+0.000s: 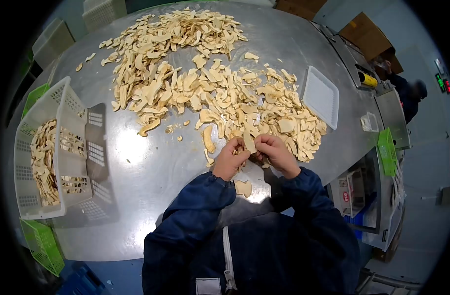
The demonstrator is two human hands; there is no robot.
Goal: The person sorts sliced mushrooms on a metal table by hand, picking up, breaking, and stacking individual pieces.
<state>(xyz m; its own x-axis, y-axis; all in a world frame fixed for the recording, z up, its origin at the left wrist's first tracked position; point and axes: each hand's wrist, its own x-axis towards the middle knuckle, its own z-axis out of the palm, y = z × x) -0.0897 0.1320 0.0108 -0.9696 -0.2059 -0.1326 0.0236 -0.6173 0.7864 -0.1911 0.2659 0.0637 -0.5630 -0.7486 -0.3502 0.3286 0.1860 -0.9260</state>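
Note:
Between my two hands is a pale mushroom slice, held at the near edge of a large spread of cut slices. My left hand has its fingers closed at the slice's left side. On the other side, my right hand pinches with thumb and forefinger at the slice's right edge. The pile of mushroom slices reaches from just beyond my fingers to the far part of the metal table. One loose slice lies close to my body, below my hands.
A white perforated basket with slices inside stands on the left. A shallow white tray rests right of the pile. Green baskets hang past the table's right edge. Another person is at the far right beside cardboard boxes.

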